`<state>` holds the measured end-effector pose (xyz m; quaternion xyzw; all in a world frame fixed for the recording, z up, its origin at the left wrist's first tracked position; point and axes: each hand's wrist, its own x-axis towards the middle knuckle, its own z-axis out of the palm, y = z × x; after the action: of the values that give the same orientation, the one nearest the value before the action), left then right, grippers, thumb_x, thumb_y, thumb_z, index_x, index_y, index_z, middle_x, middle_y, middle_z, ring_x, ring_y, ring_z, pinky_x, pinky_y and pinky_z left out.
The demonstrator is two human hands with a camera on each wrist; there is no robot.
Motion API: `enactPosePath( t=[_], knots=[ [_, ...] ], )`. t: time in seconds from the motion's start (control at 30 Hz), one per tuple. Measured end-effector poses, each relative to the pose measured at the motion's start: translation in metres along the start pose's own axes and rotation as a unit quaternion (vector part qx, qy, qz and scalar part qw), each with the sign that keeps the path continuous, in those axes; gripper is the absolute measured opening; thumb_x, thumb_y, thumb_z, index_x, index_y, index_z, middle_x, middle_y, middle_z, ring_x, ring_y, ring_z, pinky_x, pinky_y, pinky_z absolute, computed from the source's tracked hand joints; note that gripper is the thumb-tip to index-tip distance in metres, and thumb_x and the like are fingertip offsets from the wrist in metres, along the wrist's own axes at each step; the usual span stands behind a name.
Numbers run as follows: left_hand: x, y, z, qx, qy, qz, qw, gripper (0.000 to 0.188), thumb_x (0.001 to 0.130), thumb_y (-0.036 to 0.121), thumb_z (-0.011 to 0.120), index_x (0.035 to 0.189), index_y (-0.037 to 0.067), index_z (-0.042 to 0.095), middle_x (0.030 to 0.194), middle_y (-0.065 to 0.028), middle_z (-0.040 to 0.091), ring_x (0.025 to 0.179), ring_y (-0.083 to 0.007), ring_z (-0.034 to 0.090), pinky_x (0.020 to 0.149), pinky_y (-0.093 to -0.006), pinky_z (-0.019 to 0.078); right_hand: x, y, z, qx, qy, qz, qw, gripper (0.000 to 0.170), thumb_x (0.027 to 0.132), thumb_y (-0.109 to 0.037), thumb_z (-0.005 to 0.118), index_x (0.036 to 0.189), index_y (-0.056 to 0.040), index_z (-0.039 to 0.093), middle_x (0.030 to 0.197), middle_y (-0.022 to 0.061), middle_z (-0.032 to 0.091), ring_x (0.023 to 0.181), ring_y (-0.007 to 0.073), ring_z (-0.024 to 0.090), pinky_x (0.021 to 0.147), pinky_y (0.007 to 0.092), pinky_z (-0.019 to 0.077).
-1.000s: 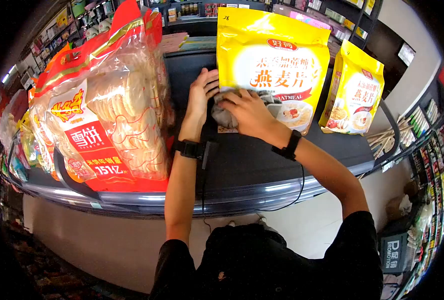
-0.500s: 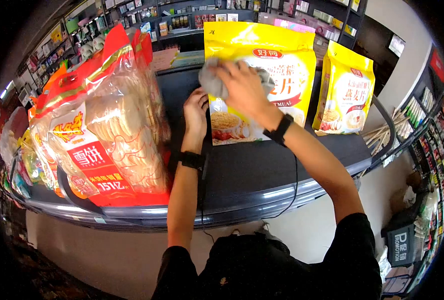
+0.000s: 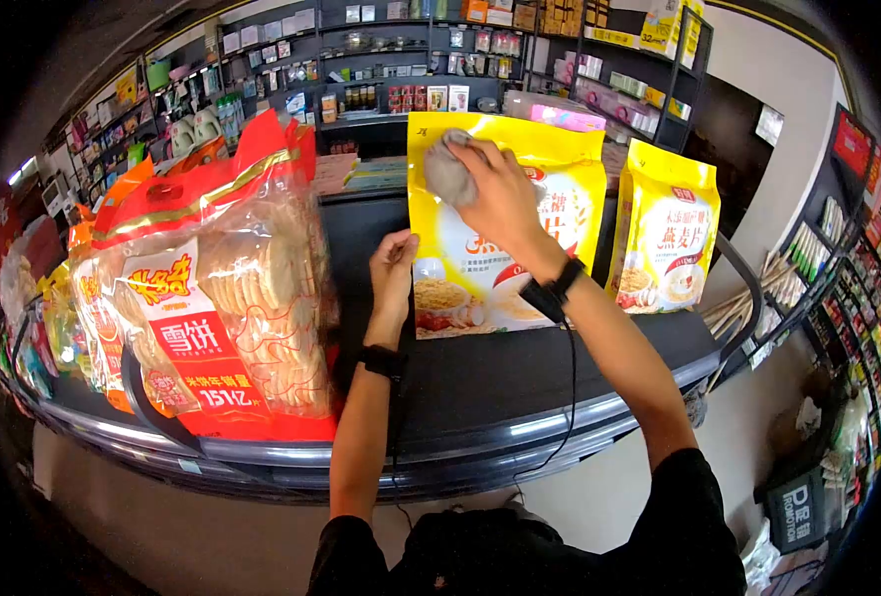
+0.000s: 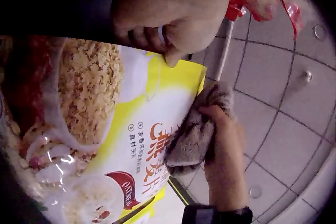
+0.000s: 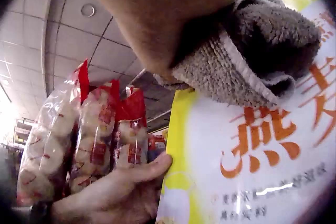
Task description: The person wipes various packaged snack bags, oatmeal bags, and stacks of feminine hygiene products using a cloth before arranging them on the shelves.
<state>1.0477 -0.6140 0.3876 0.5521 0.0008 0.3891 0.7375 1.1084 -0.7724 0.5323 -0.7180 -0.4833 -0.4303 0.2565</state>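
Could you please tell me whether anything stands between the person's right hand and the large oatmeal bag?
Yes: a gray cloth lies between the right hand and the upper front of the large oatmeal bag. Nothing visible separates the left hand from the bag's edge.

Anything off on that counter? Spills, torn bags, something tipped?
Nothing stands out. The large oatmeal bag and smaller oatmeal bag stand upright, with no spill or tear visible. The grey cloth in the right hand hides part of the large bag's front, so I can't check there.
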Motion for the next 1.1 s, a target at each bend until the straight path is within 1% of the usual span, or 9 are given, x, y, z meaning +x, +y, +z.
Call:
enactPosePath(
  t=[0.2, 0.27, 0.37, 0.47, 0.57, 0.67, 0.83, 0.93, 1.1],
  knots=[
    [0.006, -0.003, -0.006, -0.001, -0.006, -0.008, 1.000, 0.014, 0.098, 0.008, 0.062, 0.109, 0.001, 0.067, 0.102, -0.0027, 0.068, 0.094, -0.0095, 0.061, 0.086, -0.0254, 0.0469, 0.026, -0.021, 0.030, -0.002, -0.029, 0.042, 0.999, 0.052, 0.069, -0.016, 0.070, 0.120, -0.0081, 0.064, 0.114, 0.0132, 0.063, 0.100, 0.0397, 0.061, 0.083, 0.0471, 0.0552],
    [0.008, -0.008, -0.013, 0.045, -0.033, 0.020, 0.998, 0.028, 0.100, 0.026, 0.061, 0.118, 0.004, 0.063, 0.114, -0.0033, 0.065, 0.103, -0.0133, 0.059, 0.091, -0.0314, 0.0456, 0.016, -0.025, 0.027, -0.003, -0.066, 0.026, 0.997, 0.052, 0.067, -0.015, 0.070, 0.118, -0.0071, 0.064, 0.115, 0.0137, 0.064, 0.101, 0.0399, 0.062, 0.084, 0.0473, 0.0549],
    [0.014, 0.032, 0.011, -0.005, 0.060, 0.078, 0.995, 0.025, 0.100, 0.020, 0.059, 0.116, 0.002, 0.063, 0.112, -0.0040, 0.066, 0.100, -0.0123, 0.059, 0.090, -0.0281, 0.0458, -0.012, -0.016, 0.000, 0.036, -0.127, -0.005, 0.991, 0.051, 0.068, -0.015, 0.070, 0.118, -0.0075, 0.065, 0.116, 0.0137, 0.063, 0.103, 0.0395, 0.062, 0.085, 0.0471, 0.0547],
    [0.052, 0.065, 0.036, 0.081, 0.028, 0.127, 0.988, 0.042, 0.102, 0.033, 0.054, 0.129, 0.002, 0.058, 0.125, -0.0072, 0.061, 0.112, -0.0183, 0.057, 0.095, -0.0338, 0.0443, -0.025, -0.011, -0.024, 0.039, -0.157, 0.030, 0.986, 0.057, 0.068, -0.017, 0.072, 0.124, -0.0108, 0.062, 0.120, 0.0112, 0.062, 0.107, 0.0368, 0.062, 0.089, 0.0435, 0.0537],
    [0.102, 0.060, 0.054, -0.033, 0.024, 0.028, 0.999, 0.036, 0.100, 0.024, 0.058, 0.126, 0.000, 0.059, 0.121, -0.0078, 0.064, 0.107, -0.0172, 0.061, 0.092, -0.0286, 0.0464, -0.014, -0.002, -0.026, 0.033, -0.120, 0.061, 0.990, 0.059, 0.068, -0.015, 0.073, 0.126, -0.0103, 0.061, 0.120, 0.0116, 0.061, 0.106, 0.0381, 0.061, 0.088, 0.0449, 0.0530],
    [0.139, 0.040, 0.046, -0.006, -0.054, 0.042, 0.998, 0.039, 0.100, 0.022, 0.056, 0.130, -0.001, 0.057, 0.124, -0.0103, 0.064, 0.107, -0.0186, 0.062, 0.092, -0.0282, 0.0469, 0.022, 0.004, -0.005, -0.021, -0.027, 0.032, 0.999, 0.062, 0.068, -0.012, 0.072, 0.128, -0.0120, 0.059, 0.122, 0.0111, 0.059, 0.105, 0.0404, 0.058, 0.087, 0.0468, 0.0531],
    [0.098, 0.065, 0.054, -0.134, -0.019, 0.040, 0.990, 0.034, 0.102, 0.022, 0.050, 0.124, -0.002, 0.061, 0.122, -0.0115, 0.063, 0.107, -0.0209, 0.062, 0.091, -0.0305, 0.0499, 0.063, 0.011, 0.020, -0.061, -0.025, -0.088, 0.994, 0.062, 0.066, -0.013, 0.077, 0.126, -0.0124, 0.060, 0.119, 0.0105, 0.057, 0.107, 0.0356, 0.057, 0.086, 0.0486, 0.0522],
    [0.085, 0.068, 0.052, -0.094, -0.009, 0.067, 0.993, 0.030, 0.100, 0.020, 0.052, 0.111, -0.003, 0.067, 0.109, -0.0071, 0.068, 0.096, -0.0169, 0.063, 0.087, -0.0275, 0.0472, 0.084, 0.045, 0.019, -0.181, -0.041, -0.005, 0.983, 0.060, 0.069, -0.015, 0.077, 0.126, -0.0135, 0.060, 0.119, 0.0116, 0.058, 0.108, 0.0379, 0.058, 0.086, 0.0501, 0.0530],
    [0.086, 0.080, 0.049, -0.069, -0.057, 0.100, 0.991, 0.030, 0.100, 0.023, 0.053, 0.108, -0.003, 0.065, 0.104, -0.0070, 0.068, 0.094, -0.0160, 0.062, 0.085, -0.0284, 0.0464, 0.068, 0.072, -0.051, -0.111, 0.055, 0.034, 0.992, 0.054, 0.073, -0.016, 0.074, 0.126, -0.0135, 0.061, 0.118, 0.0126, 0.060, 0.105, 0.0382, 0.060, 0.088, 0.0466, 0.0528]
  ],
)
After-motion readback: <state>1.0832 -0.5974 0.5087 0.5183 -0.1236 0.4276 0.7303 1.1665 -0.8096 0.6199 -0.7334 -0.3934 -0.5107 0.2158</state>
